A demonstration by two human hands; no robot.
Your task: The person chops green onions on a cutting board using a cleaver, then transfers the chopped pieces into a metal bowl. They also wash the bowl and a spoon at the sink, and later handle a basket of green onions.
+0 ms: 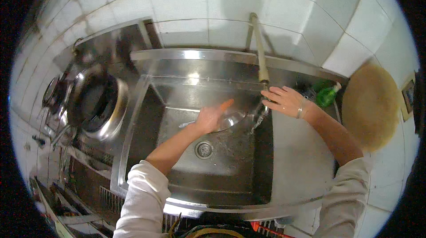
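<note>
Over the stainless steel sink (pixel 186 171), my left hand (pixel 209 119) is closed around a carrot (pixel 227 104), whose orange end sticks out past the fingers. Just beneath that hand lies a shiny, rounded metal item (pixel 233 121), partly covered; whether the hand also grips it I cannot tell. My right hand (pixel 284 99) is spread, palm down, at the mouth of the faucet pipe (pixel 261 55), its fingertips by the outlet. Water (pixel 259 121) runs from there into the basin. The drain (pixel 204 149) is visible below my left hand.
Stacked metal pans (pixel 100 104) stand left of the sink. A green bottle (pixel 327 95) lies at the back right, near a round wooden board (pixel 371 108) leaning on the tiled wall. The sink's raised back edge (pixel 199 54) runs along the wall.
</note>
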